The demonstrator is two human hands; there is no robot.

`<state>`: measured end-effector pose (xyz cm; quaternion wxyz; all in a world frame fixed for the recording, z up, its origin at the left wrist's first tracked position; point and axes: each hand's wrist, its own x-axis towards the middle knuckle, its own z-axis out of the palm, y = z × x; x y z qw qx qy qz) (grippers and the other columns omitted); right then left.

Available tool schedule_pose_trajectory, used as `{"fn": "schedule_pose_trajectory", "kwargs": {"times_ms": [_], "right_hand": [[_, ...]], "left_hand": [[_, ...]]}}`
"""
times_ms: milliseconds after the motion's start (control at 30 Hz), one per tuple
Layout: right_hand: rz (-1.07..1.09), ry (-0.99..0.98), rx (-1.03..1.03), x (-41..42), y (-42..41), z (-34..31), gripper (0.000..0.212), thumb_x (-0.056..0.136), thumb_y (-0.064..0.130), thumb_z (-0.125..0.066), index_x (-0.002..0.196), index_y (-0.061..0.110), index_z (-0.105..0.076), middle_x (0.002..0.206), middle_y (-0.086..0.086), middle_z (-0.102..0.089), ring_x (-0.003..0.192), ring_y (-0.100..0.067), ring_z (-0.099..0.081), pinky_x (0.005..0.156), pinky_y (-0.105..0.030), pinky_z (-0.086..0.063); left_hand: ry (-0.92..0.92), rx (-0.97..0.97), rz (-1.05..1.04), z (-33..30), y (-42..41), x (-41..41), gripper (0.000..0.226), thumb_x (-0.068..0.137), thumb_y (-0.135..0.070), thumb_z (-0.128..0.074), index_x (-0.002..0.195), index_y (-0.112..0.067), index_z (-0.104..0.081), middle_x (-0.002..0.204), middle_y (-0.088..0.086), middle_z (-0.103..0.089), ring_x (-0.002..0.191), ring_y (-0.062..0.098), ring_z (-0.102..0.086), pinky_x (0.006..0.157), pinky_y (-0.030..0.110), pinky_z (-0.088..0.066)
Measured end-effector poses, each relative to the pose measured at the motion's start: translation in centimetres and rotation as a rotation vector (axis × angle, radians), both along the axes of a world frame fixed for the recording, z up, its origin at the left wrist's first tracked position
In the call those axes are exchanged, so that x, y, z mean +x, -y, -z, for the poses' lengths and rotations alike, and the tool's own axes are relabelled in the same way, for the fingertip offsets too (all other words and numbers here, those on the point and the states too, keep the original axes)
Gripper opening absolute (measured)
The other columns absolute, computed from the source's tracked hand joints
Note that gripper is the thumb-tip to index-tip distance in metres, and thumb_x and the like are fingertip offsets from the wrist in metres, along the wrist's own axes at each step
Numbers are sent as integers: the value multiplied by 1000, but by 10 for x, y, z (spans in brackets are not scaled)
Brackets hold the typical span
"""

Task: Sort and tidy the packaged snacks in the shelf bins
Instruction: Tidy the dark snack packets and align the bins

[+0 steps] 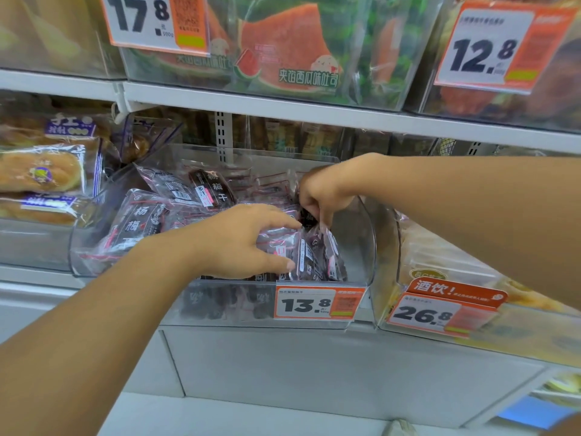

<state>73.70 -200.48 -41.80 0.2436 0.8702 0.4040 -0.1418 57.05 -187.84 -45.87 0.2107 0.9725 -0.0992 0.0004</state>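
Two shelves fill the view, and the lower shelf (314, 116) carries a row of clear bins. The middle bin (367, 234) holds a heap of dark plum packets (141, 221), most piled toward nine o'clock, a few standing upright at its three o'clock side. The left hand (242, 240) reaches in from seven o'clock, fingers and thumb curled round the upright bundle of packets (309, 256). The right hand (323, 193), coming from three o'clock, pinches the top edge of a packet (306, 215) just behind that bundle. At nine o'clock sits a bread bin (31, 243); at twelve, watermelon toast bags (292, 48). An orange price tag (317, 303) reading 13.8 is fixed to the middle bin's front.
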Motion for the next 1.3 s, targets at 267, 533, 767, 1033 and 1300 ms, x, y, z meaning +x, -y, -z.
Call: {"fn": "schedule_pose_trajectory", "kwargs": {"times_ms": [267, 533, 767, 1033, 1300], "right_hand": [[-175, 96, 169, -15, 26, -12, 14, 88, 16, -72, 93, 14, -59, 79, 6, -53, 70, -16, -50, 55, -26, -36], [-205, -14, 37, -27, 14, 14, 27, 91, 6, -63, 113, 20, -69, 85, 6, -63, 72, -15, -55, 67, -30, -47], [-242, 130, 200, -17, 29, -15, 21, 89, 8, -65, 70, -2, -62, 63, -16, -50, 59, -33, -39, 60, -29, -33], [-148, 337, 602, -40, 60, -29, 22, 97, 15, -59, 76, 9, -54, 70, -7, -53, 67, -30, -56, 60, -37, -46], [139, -310, 1019, -75, 72, -25, 16, 92, 11, -69, 105, 10, -61, 95, -8, -70, 74, -13, -74, 69, -35, -63]], "left_hand": [[125, -96, -58, 4, 17, 8, 44, 69, -69, -73, 85, -28, -73, 124, -12, -63, 118, 5, -53, 96, 29, -39], [90, -79, -24, 2, 18, 7, 35, 76, -57, -76, 95, -28, -74, 126, -8, -62, 118, 9, -53, 93, 25, -38], [56, -16, -28, 1, 15, 6, 46, 76, -69, -63, 97, -30, -76, 133, -5, -58, 125, 12, -51, 99, 29, -38], [286, -405, -338, 1, 22, 10, 51, 78, -63, -70, 97, -21, -49, 92, -2, -63, 76, 17, -65, 67, 37, -54], [638, -470, -280, -6, 19, 20, 30, 73, -14, -88, 94, -22, -69, 84, -12, -70, 78, 9, -68, 78, 36, -58]]}}
